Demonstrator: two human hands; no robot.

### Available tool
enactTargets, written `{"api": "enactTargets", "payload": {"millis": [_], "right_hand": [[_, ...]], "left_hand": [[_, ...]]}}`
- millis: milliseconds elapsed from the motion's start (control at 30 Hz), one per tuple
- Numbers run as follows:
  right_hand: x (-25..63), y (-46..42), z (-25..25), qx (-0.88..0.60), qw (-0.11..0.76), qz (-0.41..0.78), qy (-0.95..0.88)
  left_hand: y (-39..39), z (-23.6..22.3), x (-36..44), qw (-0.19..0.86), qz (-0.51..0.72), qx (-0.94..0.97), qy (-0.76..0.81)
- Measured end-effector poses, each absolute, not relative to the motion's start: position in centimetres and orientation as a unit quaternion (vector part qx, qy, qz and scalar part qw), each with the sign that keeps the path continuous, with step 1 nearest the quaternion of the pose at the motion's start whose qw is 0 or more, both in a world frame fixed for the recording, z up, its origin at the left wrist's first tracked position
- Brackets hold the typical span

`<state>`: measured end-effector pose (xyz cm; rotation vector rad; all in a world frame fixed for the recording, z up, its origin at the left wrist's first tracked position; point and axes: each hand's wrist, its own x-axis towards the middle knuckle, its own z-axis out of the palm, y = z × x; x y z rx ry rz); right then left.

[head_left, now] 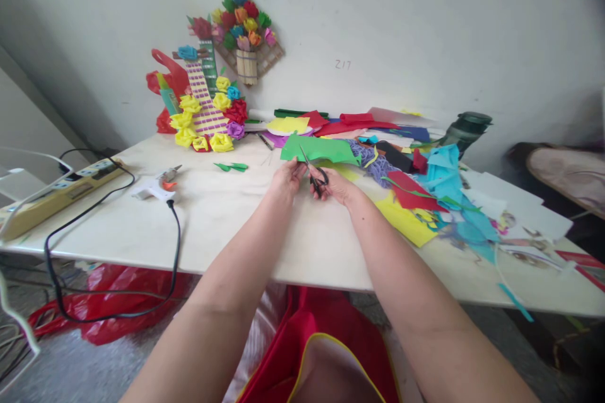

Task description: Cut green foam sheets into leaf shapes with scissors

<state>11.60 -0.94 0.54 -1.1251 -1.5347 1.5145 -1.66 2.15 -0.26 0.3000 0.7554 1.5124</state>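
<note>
A sheet of green paper (331, 150) with an uneven edge is pinched at its near left part by my left hand (289, 177). My right hand (332, 185) grips a pair of scissors (322, 177) by its dark handles. The blades point up and left across the green paper, close to my left fingers. Two small cut green pieces (231, 167) lie on the white table (227, 220), left of my hands. Part of a yellow sheet (344, 171) shows behind my right hand.
On the left lie a glue gun (158, 185) with a black cord and a power strip (66, 192). Paper-flower crafts (208, 107) stand at the back left. Coloured paper scraps (416, 192) and a dark bottle (467, 129) cover the right. A red bag (113, 296) is below.
</note>
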Motion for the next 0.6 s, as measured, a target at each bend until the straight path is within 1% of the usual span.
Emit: {"api": "enactTargets", "payload": {"millis": [100, 600], "right_hand": [[11.56, -0.85, 0.38, -0.429, 0.354, 0.585, -0.591], [11.36, -0.8, 0.14, -0.412, 0.358, 0.572, -0.612]], "left_hand": [[2.06, -0.12, -1.57, 0.649, 0.676, 0.101, 0.334], [1.62, 0.32, -1.45, 0.65, 0.679, 0.084, 0.332]]}}
